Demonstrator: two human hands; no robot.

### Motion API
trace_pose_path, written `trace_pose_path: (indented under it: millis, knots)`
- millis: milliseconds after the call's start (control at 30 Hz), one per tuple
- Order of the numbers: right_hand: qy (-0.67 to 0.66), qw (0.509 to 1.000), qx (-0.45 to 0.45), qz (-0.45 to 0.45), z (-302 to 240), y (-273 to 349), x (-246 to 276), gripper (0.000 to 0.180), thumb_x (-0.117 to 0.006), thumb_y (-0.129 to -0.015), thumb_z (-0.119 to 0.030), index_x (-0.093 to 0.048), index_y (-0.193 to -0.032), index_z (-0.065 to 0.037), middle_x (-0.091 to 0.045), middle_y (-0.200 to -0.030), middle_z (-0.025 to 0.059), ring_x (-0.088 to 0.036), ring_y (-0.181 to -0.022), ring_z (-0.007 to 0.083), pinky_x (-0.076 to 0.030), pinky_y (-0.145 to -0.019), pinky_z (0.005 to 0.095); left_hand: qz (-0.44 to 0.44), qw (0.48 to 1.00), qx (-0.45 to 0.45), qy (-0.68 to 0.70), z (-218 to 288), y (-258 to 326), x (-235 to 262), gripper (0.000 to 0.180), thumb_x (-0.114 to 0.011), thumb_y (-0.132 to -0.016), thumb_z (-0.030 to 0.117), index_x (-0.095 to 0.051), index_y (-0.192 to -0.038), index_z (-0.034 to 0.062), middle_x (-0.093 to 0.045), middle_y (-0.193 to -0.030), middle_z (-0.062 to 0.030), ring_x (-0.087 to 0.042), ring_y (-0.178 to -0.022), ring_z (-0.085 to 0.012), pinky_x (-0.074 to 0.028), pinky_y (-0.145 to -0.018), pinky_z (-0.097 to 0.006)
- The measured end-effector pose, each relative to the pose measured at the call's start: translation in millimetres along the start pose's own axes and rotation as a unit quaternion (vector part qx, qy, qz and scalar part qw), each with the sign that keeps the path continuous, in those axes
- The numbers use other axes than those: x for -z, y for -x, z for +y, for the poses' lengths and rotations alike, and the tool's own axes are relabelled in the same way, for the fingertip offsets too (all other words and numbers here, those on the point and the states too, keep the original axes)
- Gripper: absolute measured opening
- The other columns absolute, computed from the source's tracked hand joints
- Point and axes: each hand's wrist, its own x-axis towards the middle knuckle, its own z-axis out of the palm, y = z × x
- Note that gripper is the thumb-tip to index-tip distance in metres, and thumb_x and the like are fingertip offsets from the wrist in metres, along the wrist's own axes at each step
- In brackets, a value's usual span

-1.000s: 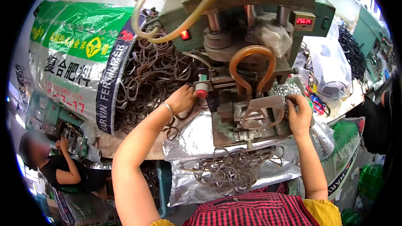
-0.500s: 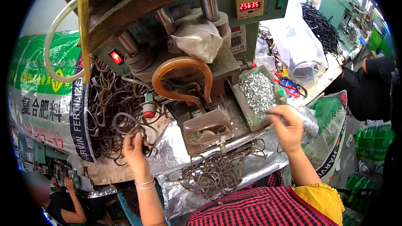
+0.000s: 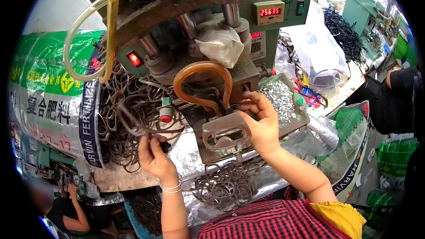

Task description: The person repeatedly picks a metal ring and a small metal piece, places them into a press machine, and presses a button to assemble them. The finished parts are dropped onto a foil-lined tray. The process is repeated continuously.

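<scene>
My left hand (image 3: 156,157) pinches a brown plastic eyeglass frame (image 3: 128,119), smeared by motion, in front of a heap of similar frames (image 3: 117,93). A small black piece (image 3: 165,146) shows at its fingertips. My right hand (image 3: 263,124) reaches into the green press (image 3: 287,0), its bent fingers beside the die under an orange hose loop (image 3: 179,79). Whatever these fingers hold, if anything, is hidden. Just left of that hand, a translucent brownish guard-like plate (image 3: 226,124) covers the front of the press bed.
A tray of silvery chips (image 3: 276,97) sits right of the press. Tangled brown frames (image 3: 226,186) lie on silver foil below it. A red-topped button (image 3: 166,116) stands left of the die. A printed sack (image 3: 57,93) is far left; another person (image 3: 66,208) sits lower left.
My right hand has moved left from beside the chip tray to the die. The left hand has shifted slightly right and down with the eyeglass frame. The whole view has shifted a little.
</scene>
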Motion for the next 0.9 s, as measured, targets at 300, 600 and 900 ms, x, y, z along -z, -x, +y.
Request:
trace_pose_path:
  millis: [300,600,900]
  knots:
    - [-0.032,0.998,-0.043,-0.027,-40,20,-22,0.045,-0.060,-0.088,0.004,-0.049,-0.131,0.004,-0.060,-0.123,0.0120,-0.061,-0.107,0.0156,-0.048,-0.094,0.0296,-0.102,0.947,-0.299,-0.047,57,-41,-34,0.023,-0.059,-0.085,-0.011,-0.065,-0.106,-0.0036,-0.069,-0.089,-0.0159,-0.064,-0.068,-0.0221,-0.055,-0.065,-0.033]
    - [0.658,0.743,0.108,0.065,18,-8,103,0.025,-0.075,-0.077,-0.015,-0.070,-0.100,-0.007,-0.057,-0.127,0.0236,-0.046,-0.130,0.0435,-0.046,-0.098,0.0505,-0.296,0.865,-0.400,-0.063,45,3,-63,0.042,-0.068,-0.066,-0.009,-0.073,-0.106,0.0038,-0.066,-0.087,-0.0087,-0.061,-0.066,-0.0235,-0.049,-0.055,-0.032]
    - [0.512,0.839,0.147,0.112,11,-34,106,0.012,-0.078,-0.072,-0.011,-0.071,-0.081,-0.006,-0.064,-0.099,0.0115,-0.059,-0.102,0.0324,-0.047,-0.087,0.0438,-0.328,0.840,-0.429,-0.057,35,2,-60,0.025,-0.062,-0.084,-0.003,-0.065,-0.104,0.0103,-0.072,-0.097,-0.0120,-0.064,-0.069,-0.0229,-0.045,-0.054,-0.033]
